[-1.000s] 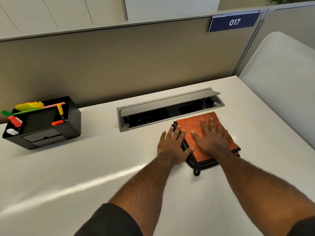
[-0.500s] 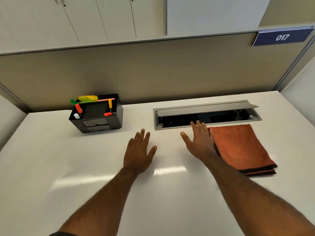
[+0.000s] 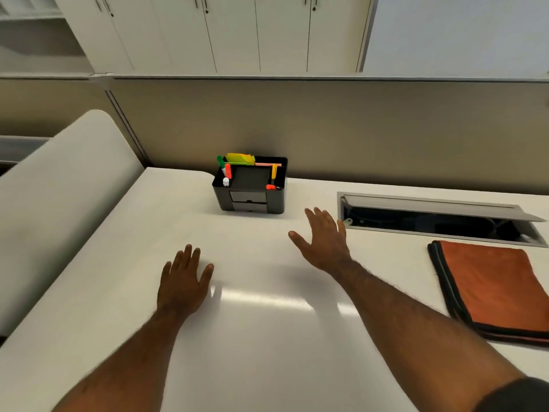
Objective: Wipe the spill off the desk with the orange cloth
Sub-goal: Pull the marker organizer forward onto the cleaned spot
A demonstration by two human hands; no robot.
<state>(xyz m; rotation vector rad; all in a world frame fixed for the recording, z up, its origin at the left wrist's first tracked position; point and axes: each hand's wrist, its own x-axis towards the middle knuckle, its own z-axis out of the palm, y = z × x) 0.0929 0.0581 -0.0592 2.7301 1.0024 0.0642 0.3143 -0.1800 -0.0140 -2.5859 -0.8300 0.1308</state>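
Two hands are over the surface (image 3: 252,337), both empty. We see the left hand (image 3: 182,285) palm down near the left edge, its grip open with the fingers close together. We see the right hand (image 3: 325,239) further toward the far edge, its grip open with the fingers spread. We cannot tell whether either palm touches the surface. The cloth (image 3: 493,289) lies folded flat at the right edge, well apart from both hands, with dark trim along its left and near sides. A cable tray (image 3: 439,218) with its lid raised is set into the surface just beyond the cloth. An organizer (image 3: 252,188) holding pens stands at the far edge, against the partition (image 3: 356,129). We can make out no spill.
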